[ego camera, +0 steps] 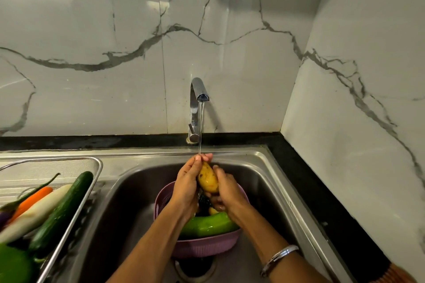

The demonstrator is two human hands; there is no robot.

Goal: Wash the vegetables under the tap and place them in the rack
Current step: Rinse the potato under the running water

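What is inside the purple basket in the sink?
In the purple basket lie a light green gourd, something dark and a yellow piece. The hands and forearms cover the rest.

No readable text, label, brand or number anywhere in view.

Both forearms reach forward from the bottom edge and come close together at the middle. The left hand (187, 182) is turned with its back to the camera, and its fingers (202, 158) stretch up and curl over the top of what it holds. The right hand (226, 187) holds the same thing from the other side, its fingers curled around it. The right wrist carries thin metal bangles (279, 257).
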